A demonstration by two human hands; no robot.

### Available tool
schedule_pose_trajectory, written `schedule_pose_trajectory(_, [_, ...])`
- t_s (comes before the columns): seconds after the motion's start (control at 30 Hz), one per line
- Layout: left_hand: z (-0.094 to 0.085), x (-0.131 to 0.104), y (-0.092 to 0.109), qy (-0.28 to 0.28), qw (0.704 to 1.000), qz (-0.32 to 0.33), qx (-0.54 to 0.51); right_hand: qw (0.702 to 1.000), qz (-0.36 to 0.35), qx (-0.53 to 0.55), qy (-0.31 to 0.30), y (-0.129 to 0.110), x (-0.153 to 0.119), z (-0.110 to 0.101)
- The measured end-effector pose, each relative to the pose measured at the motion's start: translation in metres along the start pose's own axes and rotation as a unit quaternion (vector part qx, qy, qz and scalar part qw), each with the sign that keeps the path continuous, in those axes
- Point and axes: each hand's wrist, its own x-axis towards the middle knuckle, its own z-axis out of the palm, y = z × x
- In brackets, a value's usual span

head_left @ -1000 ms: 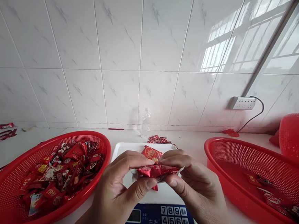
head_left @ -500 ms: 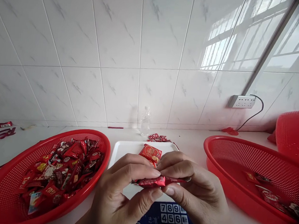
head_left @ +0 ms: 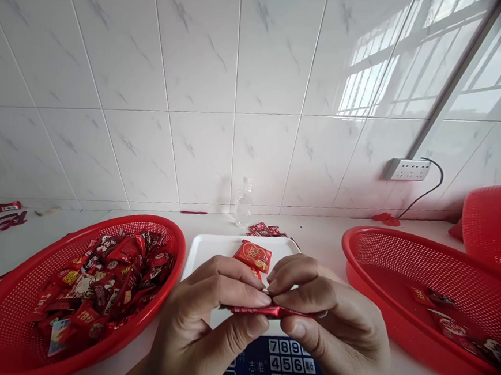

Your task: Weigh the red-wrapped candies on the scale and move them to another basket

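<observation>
To the right of the scale (head_left: pixel 205 246), a strip of counter (head_left: pixel 321 245) lets a hand pass before the right basket (head_left: pixel 401 257) bars the way; to the scale's left, the left basket (head_left: pixel 17 319) leaves only a narrow gap. Behind the scale stand a bottle (head_left: pixel 244 201) and loose packets (head_left: pixel 265 229), while the left hand (head_left: pixel 205 317) and right hand (head_left: pixel 335 327) block straight descent onto its front.
</observation>
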Motion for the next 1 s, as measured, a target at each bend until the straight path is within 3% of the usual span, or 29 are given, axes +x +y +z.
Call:
schedule_pose_trajectory(0.23, [0.0058, -0.0013, -0.0038, 0.010, 0.998, -0.030, -0.058, 1.000, 0.001, 0.013, -0.007, -0.0014, 0.0001, 0.0011])
schedule_pose_trajectory(0.7, [0.0084, 0.0008, -0.0017, -0.006, 0.999, 0.025, 0.042, 0.997, -0.023, -0.066, -0.012, -0.0020, 0.0016, 0.0024])
schedule_pose_trajectory(1.0, [0.0008, -0.0001, -0.0013, 0.042, 0.999, 0.018, 0.025, 0.998, 0.006, -0.063, 0.028, 0.0000, -0.0009, -0.0026])
